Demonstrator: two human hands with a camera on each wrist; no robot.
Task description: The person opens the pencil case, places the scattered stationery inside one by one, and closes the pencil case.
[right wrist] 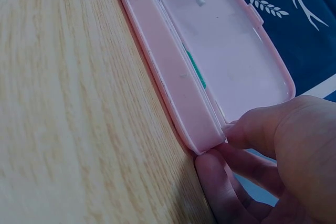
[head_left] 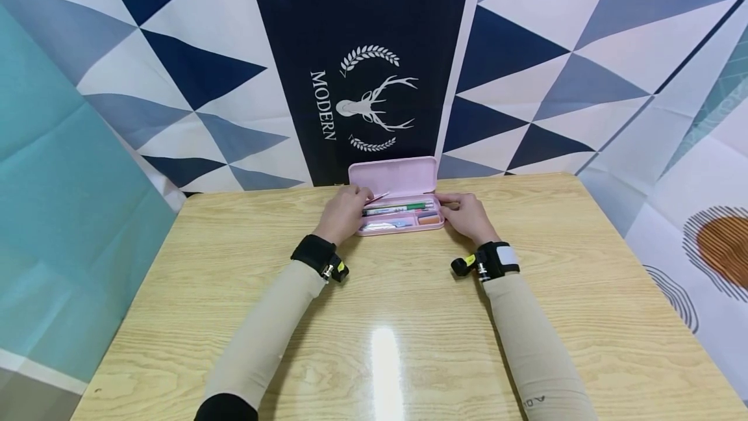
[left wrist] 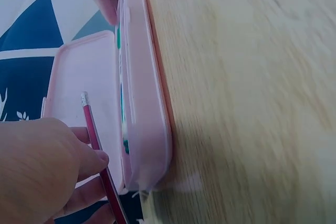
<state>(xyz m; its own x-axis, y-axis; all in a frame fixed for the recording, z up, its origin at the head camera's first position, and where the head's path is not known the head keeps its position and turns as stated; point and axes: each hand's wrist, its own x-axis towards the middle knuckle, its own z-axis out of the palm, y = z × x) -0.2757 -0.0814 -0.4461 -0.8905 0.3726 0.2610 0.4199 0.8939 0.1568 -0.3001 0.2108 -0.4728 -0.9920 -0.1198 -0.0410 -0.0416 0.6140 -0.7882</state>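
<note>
A pink pencil case (head_left: 386,231) lies at the table's far edge with its lid (head_left: 394,176) raised against the wall. Between thumb and fingers my left hand (head_left: 343,213) pinches a dark red pencil (left wrist: 92,129), slanted over the case's left end, its pale metal-capped end pointing up across the lid. At the opposite end, the thumb and fingers of my right hand (right wrist: 299,156) grip the case's corner. Inside lie a green-and-white pen (head_left: 416,206), other slim writing tools, and an orange-brown block (head_left: 429,219) in a small compartment. My left fingertips are partly hidden in the head view.
The wooden table (head_left: 409,304) stretches from the case towards me, with a bright light reflection on it. Directly behind the lid stands a patterned cloth wall (head_left: 315,161). A teal panel (head_left: 70,213) borders the table on the left.
</note>
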